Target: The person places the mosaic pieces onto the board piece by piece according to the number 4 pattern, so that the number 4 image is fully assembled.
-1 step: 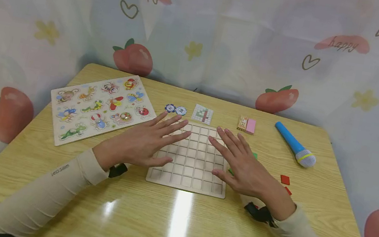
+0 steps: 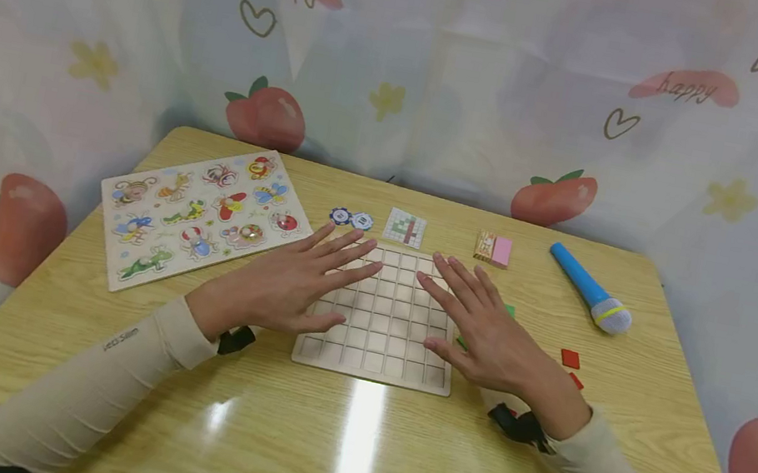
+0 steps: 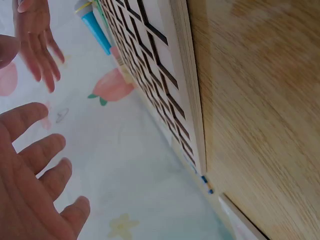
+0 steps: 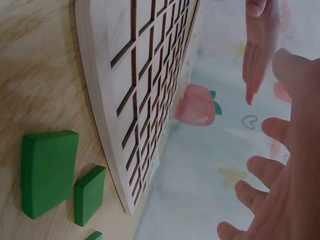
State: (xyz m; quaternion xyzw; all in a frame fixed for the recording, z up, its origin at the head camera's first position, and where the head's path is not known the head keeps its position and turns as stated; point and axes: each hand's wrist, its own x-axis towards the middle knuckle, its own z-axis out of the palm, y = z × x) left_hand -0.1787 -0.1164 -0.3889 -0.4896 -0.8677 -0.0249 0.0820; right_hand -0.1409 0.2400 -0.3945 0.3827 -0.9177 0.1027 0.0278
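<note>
A pale wooden grid board with rows of square cells lies in the middle of the table. Above its left side hovers my left hand, palm down, fingers straight and spread. My right hand mirrors it over the right side, also spread and holding nothing. Both wrist views show a gap between the fingers and the board. Close to the board's right edge lie green blocks, partly hidden by my right hand in the head view.
A puzzle board of insects lies at the left. Behind the grid are poker chips, a small pattern card and a pink-and-patterned item. A blue toy microphone and red pieces are at the right.
</note>
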